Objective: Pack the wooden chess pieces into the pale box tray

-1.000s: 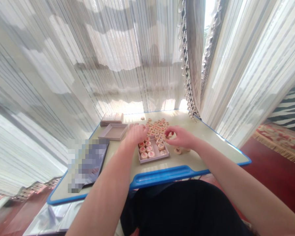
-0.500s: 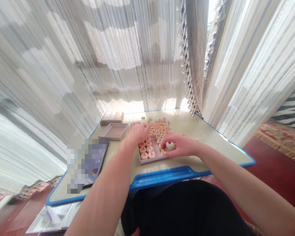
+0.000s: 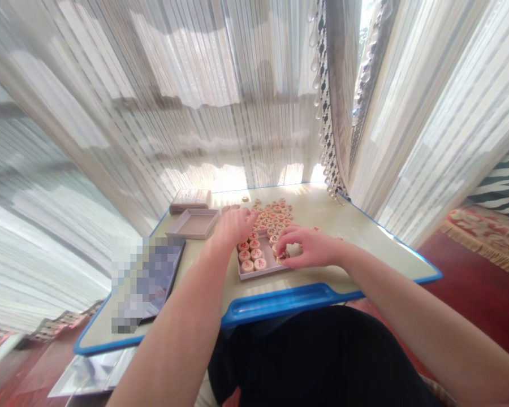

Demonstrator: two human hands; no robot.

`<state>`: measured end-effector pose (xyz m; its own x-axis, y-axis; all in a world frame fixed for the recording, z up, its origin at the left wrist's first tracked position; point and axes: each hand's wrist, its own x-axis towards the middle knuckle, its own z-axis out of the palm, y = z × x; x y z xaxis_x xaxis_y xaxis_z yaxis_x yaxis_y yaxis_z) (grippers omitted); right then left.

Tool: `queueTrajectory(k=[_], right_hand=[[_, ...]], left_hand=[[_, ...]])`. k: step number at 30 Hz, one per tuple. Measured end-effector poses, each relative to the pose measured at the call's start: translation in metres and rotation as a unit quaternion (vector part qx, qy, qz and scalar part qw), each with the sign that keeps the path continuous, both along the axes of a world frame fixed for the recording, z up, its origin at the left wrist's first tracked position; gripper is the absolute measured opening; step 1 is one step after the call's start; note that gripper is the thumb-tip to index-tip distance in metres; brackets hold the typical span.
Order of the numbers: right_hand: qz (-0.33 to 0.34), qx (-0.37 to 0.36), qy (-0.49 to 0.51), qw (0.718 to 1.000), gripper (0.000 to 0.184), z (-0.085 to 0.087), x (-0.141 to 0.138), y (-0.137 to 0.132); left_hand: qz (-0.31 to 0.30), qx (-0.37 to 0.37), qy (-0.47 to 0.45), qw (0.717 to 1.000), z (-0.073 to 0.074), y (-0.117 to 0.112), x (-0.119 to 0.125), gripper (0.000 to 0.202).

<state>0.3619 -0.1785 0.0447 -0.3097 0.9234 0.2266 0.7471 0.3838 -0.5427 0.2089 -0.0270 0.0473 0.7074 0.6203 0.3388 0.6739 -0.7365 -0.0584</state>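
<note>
A shallow box tray [image 3: 264,275] stands on the small table, with rows of round Chinese chess pieces [image 3: 247,265] along its left side, their red characters facing up. My right hand [image 3: 309,247] reaches over the tray's right side, thumb and fingers curled round a Chinese chess piece [image 3: 282,256] near the front corner. Other pieces stand behind it along that side, partly covered by the fingers. At the tray's far left, my left hand [image 3: 236,224] is stretched out beside the loose pieces [image 3: 275,215], its fingers extended; their undersides are hidden.
An unfilled box lid or tray [image 3: 193,224] lies to the left, with a thick closed case [image 3: 190,200] behind it. Nearer me is a dark-edged tablet-like object [image 3: 163,282], partly pixelated. The table has a blue rim with a front groove [image 3: 282,301]. Curtains [image 3: 254,124] hang behind.
The view has shifted slightly. My right fingers have closed further over the piece at the tray's front right, covering more of its face. My left hand stays in nearly the same place.
</note>
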Motion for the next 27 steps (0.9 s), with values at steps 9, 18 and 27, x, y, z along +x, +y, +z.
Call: queueTrajectory(k=[9,18,27], right_hand=[[0.005,-0.002,-0.004,1.000,0.014,-0.0068,0.0027,0.0029],[-0.005,-0.001,0.011,1.000,0.014,-0.0054,0.0024,0.0028],[0.018,0.014,0.025,0.999,0.019,-0.0054,0.0039,0.0018]], left_hand=[[-0.034,0.033,0.038,0.998,-0.0034,0.0029,-0.0009,0.034],[0.008,-0.009,0.011,1.000,0.0014,-0.0014,0.0013,0.044],[0.017,-0.035,-0.011,0.999,-0.0014,0.0025,0.0017,0.039]])
